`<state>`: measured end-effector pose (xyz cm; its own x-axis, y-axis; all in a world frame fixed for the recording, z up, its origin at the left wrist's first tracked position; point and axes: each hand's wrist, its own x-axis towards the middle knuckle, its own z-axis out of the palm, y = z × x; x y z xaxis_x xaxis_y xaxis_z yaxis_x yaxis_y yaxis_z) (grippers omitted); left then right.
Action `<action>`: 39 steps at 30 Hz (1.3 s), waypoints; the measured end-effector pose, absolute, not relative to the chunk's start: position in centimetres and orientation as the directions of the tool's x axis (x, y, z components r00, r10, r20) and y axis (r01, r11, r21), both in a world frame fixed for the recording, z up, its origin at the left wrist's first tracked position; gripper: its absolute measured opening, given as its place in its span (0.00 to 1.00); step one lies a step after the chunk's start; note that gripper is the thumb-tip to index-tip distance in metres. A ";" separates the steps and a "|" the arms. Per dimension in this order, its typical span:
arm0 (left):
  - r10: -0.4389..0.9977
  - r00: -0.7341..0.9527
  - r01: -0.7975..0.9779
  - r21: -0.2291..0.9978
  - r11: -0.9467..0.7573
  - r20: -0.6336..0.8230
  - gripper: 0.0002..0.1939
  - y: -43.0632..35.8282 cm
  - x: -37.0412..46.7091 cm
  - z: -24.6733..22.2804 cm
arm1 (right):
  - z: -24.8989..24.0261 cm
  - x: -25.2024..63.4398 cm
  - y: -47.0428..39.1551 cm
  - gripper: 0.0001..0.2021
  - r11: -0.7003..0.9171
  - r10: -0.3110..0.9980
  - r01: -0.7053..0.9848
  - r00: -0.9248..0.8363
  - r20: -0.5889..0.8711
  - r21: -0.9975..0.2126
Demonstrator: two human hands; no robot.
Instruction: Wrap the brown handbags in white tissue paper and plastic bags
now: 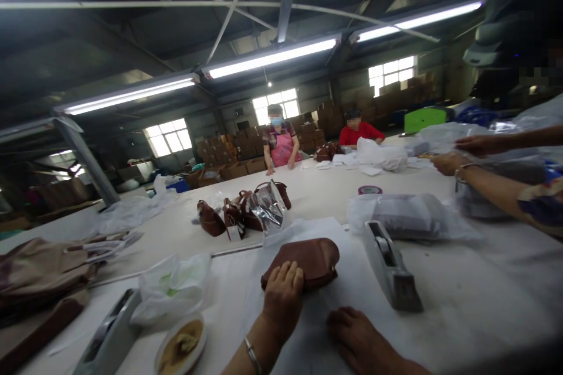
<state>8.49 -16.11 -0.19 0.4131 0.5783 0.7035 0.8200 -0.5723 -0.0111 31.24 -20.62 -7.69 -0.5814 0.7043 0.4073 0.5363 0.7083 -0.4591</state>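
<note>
A small brown leather bag (310,261) lies on white sheets of paper (334,231) in front of me. My left hand (284,296), with a bracelet on the wrist, is closed on the bag's near left side, its fingers over the top and the thumb out of sight. To the right and nearer, my right hand (356,334) lies palm down on the paper, apart from the bag, fingers stretched out and somewhat blurred. A grey tape dispenser (389,263) stands right of the paper. Beyond the bag sit several brown bags (235,214) with silvery wrapping (268,205).
At left are a second tape dispenser (109,331), a bowl with brownish contents (180,345), a crumpled plastic bag (171,287) and beige bags (39,269). A co-worker's hands (455,158) work at right, near a plastic-wrapped packet (400,214). Two people stand or sit across the table.
</note>
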 end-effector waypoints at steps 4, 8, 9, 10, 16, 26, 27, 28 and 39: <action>0.541 0.516 0.840 -0.270 -0.470 0.664 0.18 -17.9 8.8 -3.1 | -7.0 31.2 -20.7 0.20 0.684 0.723 0.556 -0.604 0.335 -0.473; 0.521 0.505 0.861 -0.360 -0.358 0.689 0.18 -19.5 10.1 -4.6 | -6.8 31.2 -20.3 0.27 0.731 0.674 0.517 -0.649 0.353 -0.445; 0.518 0.499 0.865 -0.370 -0.339 0.694 0.18 -19.7 10.4 -4.8 | -6.9 31.2 -20.2 0.28 0.749 0.654 0.499 -0.662 0.366 -0.436; 0.518 0.499 0.866 -0.380 -0.324 0.695 0.19 -19.8 10.7 -4.9 | -7.1 31.2 -20.2 0.28 0.760 0.642 0.490 -0.668 0.376 -0.428; 0.531 0.486 0.872 -0.422 -0.246 0.694 0.21 -19.6 11.1 -4.2 | -8.3 31.2 -20.2 0.13 0.740 0.671 0.525 -0.620 0.407 -0.420; 0.557 0.406 0.910 -0.376 -0.176 0.724 0.24 -20.9 12.1 -6.8 | -6.2 32.3 -21.5 0.12 0.764 0.643 0.532 -0.674 0.365 -0.364; 0.563 0.401 0.912 -0.370 -0.174 0.723 0.24 -20.9 12.1 -7.0 | -5.9 32.7 -21.8 0.11 0.752 0.657 0.555 -0.676 0.334 -0.356; 0.571 0.398 0.913 -0.369 -0.172 0.718 0.25 -20.9 12.1 -7.2 | -5.5 33.1 -22.0 0.11 0.739 0.672 0.579 -0.675 0.305 -0.345; 0.570 0.478 0.878 -0.383 -0.288 0.668 0.22 -22.4 10.9 -6.6 | 0.5 31.0 -18.3 0.16 0.762 0.632 0.562 -0.541 0.555 -0.320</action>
